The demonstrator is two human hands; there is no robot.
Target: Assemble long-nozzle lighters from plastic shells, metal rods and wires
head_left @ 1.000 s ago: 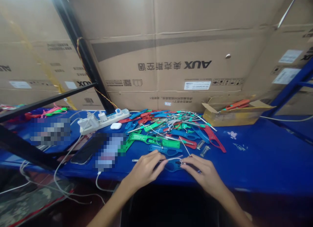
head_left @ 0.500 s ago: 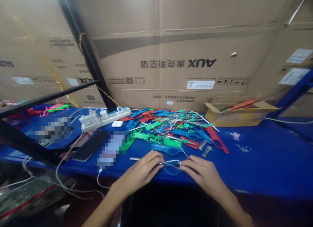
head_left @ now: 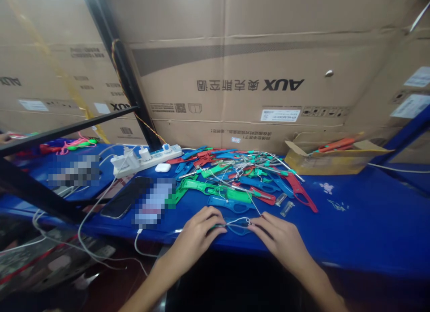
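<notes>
Near the table's front edge my left hand pinches a thin metal rod with a white wire; the rod's tip sticks out to the left. My right hand has its fingers closed at the other end of the white wire; what else it grips is too small to tell. A blue plastic handle piece lies between and below the fingers. Just beyond the hands is a pile of blue, green and red handle shells mixed with metal rods. Two small clear parts lie right of the pile.
A cardboard box with orange-red pieces stands at the back right. On the left are a power strip, a white case, a dark phone, loose cables and a black metal frame. Large cartons form the back wall.
The camera view has shifted slightly. The rod's tip at my left hand now shows less and sits lower. Both hands keep their closed grips.
</notes>
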